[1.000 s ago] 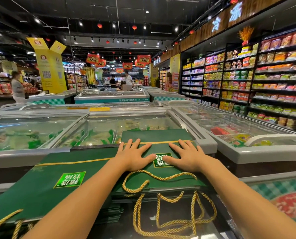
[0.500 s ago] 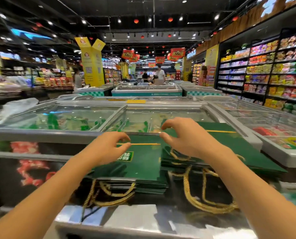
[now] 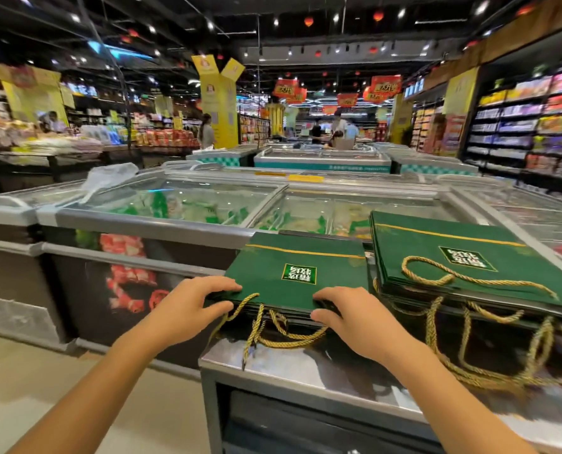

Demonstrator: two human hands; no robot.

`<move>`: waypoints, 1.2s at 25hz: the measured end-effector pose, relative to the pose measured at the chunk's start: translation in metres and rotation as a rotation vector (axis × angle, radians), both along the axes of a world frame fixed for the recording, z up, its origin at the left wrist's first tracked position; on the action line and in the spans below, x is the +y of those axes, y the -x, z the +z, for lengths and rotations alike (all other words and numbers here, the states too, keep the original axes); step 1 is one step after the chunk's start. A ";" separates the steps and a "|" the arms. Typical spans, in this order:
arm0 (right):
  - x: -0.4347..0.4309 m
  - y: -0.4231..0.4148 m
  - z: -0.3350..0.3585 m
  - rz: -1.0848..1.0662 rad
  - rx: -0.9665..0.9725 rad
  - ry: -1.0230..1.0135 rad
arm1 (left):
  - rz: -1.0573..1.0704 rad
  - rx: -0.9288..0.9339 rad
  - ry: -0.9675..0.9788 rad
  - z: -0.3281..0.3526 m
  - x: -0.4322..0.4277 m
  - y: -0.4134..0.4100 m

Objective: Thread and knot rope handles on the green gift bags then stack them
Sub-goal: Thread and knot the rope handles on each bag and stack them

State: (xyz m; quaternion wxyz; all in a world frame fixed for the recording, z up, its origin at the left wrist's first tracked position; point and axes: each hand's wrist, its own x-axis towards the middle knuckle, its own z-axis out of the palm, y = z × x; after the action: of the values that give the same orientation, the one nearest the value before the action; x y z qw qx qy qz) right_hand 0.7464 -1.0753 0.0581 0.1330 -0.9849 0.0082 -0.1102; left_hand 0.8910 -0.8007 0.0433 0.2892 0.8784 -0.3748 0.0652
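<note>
Two stacks of flat green gift bags lie on a steel counter (image 3: 306, 365). The left stack (image 3: 292, 273) has gold rope handles (image 3: 283, 332) hanging over its near edge. My left hand (image 3: 191, 306) grips that stack's near left corner, fingers on top and thumb below. My right hand (image 3: 345, 309) grips its near right edge the same way. The right stack (image 3: 463, 257) lies further right with a gold rope loop (image 3: 437, 276) on top and more ropes dangling in front.
Glass-topped chest freezers (image 3: 207, 204) stand behind the counter. Stocked shelves (image 3: 535, 126) line the right wall. Several people stand in the far aisles. Bare floor (image 3: 60, 371) lies to the left of the counter.
My hands left the right stack, moved left and came down onto the left stack's near edge, where they now grip it. The view has turned left.
</note>
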 end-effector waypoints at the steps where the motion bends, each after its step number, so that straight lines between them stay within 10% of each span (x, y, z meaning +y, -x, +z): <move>1: 0.000 0.002 -0.001 -0.006 -0.024 -0.025 | 0.013 -0.047 0.023 -0.003 -0.001 0.001; 11: 0.016 0.039 -0.028 0.039 -0.679 0.294 | 0.048 -0.315 0.270 -0.006 0.020 0.061; 17: 0.013 0.067 -0.060 0.113 -0.715 0.223 | 0.088 -0.247 0.384 -0.033 0.026 0.105; 25: -0.016 0.084 -0.065 0.003 -0.625 -0.224 | 0.436 0.308 0.862 -0.081 0.009 0.151; 30: -0.016 0.084 -0.063 0.019 -0.547 -0.302 | 0.331 0.480 0.627 -0.095 -0.015 0.167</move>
State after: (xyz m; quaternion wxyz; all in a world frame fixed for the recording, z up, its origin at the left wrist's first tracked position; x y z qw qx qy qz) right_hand 0.6621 -1.0912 -0.0049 0.2761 -0.8879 -0.0209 -0.3673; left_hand 0.7241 -0.8154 -0.0522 0.6069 0.7866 -0.1129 0.0149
